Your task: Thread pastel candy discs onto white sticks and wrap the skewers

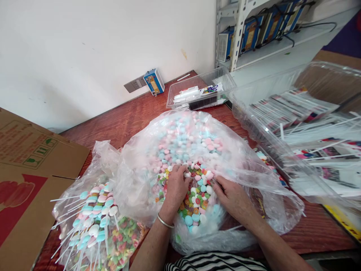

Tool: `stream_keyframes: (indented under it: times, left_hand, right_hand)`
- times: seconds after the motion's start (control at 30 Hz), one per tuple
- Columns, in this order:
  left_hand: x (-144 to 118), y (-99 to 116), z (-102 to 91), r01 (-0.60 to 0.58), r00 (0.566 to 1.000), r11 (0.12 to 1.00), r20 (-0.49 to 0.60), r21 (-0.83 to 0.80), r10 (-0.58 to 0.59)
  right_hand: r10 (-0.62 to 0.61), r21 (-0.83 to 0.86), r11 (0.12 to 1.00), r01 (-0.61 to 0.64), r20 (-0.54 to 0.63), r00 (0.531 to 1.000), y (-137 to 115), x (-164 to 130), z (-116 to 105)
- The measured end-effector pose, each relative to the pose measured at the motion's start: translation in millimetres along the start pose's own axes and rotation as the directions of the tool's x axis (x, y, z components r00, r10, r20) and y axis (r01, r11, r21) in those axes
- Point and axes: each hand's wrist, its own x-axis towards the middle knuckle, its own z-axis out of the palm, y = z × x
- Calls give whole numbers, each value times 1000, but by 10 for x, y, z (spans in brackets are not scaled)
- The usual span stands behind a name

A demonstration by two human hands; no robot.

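A large clear plastic bag (135,162) lies spread on the table, full of pink, blue and white marshmallows (188,220) and small coloured ring candies (187,205). Inside its opening, my left hand (177,188) reaches down into the candies, fingers curled together near a white piece; whatever they pinch is too small to name. My right hand (232,195) is at the right side of the same heap, thumb and forefinger close together by a pink and white piece. Its other fingers are partly hidden, and what it grips cannot be made out.
Left of the bag lie marshmallow skewers on white sticks (94,222) and a bag of ring candies (125,237). A cardboard box (31,180) stands far left. Clear plastic bins (284,165) with sticks and printed packets fill the right. Behind are a smaller tray (173,96) and blue device (154,81).
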Motion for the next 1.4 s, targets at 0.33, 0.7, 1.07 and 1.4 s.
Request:
stream_keyframes:
  times: [0.33, 0.7, 1.07, 1.4]
  left_hand:
    - [-136, 254, -168, 402, 915, 418, 373, -815, -152]
    - [-311, 278, -186, 477, 879, 205, 458, -855, -134]
    - [-211, 118, -219, 305, 915, 237, 214, -922, -343]
    - [-229, 88, -239, 289, 937, 401, 171, -869, -305]
  right_hand:
    - [-19, 463, 886, 30, -27, 999, -303, -42, -9]
    - [13, 649, 760, 40, -76, 997, -375, -4, 56]
    - [-77, 290, 957, 19, 188, 979, -468, -349, -86]
    - [-10, 418, 904, -89, 228, 974, -476, -327, -38]
